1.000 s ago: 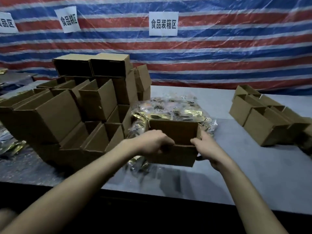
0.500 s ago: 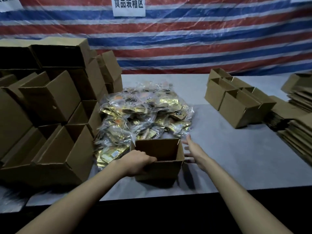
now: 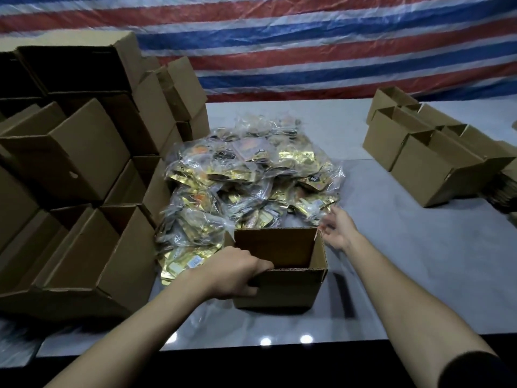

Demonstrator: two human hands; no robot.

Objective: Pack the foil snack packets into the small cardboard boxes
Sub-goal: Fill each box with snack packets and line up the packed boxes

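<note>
Gripping the cardboard box [image 3: 282, 287] by its near-left rim, the left hand [image 3: 237, 273] had fingers curled over the wall. Box sat near the front edge of the table [image 3: 405, 261], against the foil packet pile [image 3: 251, 175]. On the right hand [image 3: 337, 231], fingers were apart at the pile's near-right fringe, beside the box; contact unclear.

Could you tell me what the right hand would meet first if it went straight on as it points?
Probably the near right edge of the heap of gold foil snack packets in clear wrap, just beyond the right hand; depth is hard to judge.
</note>
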